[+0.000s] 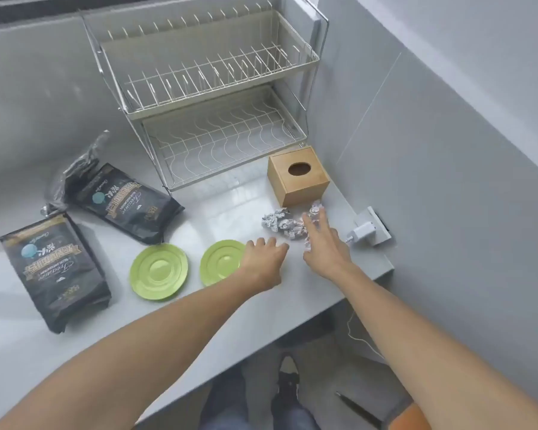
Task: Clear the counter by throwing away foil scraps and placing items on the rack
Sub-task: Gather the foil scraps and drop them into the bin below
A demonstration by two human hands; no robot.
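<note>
Crumpled foil scraps (280, 224) lie in a cluster on the grey counter, just in front of a wooden tissue box (298, 176). My right hand (323, 240) is spread open over the right side of the cluster, fingers touching or just above the foil. My left hand (266, 259) hovers open to the left of it, covering the right edge of a green plate (219, 262). A second green plate (159, 272) lies further left. Two black coffee bags (55, 271) (126, 201) lie flat at the left. The two-tier wire dish rack (208, 100) stands at the back, holding nothing.
A crumpled dark plastic bag (81, 162) sits behind the coffee bags. A white charger (362, 232) is plugged into a wall socket at the counter's right end. The counter edge runs diagonally below my arms; my legs and shoes show beneath it.
</note>
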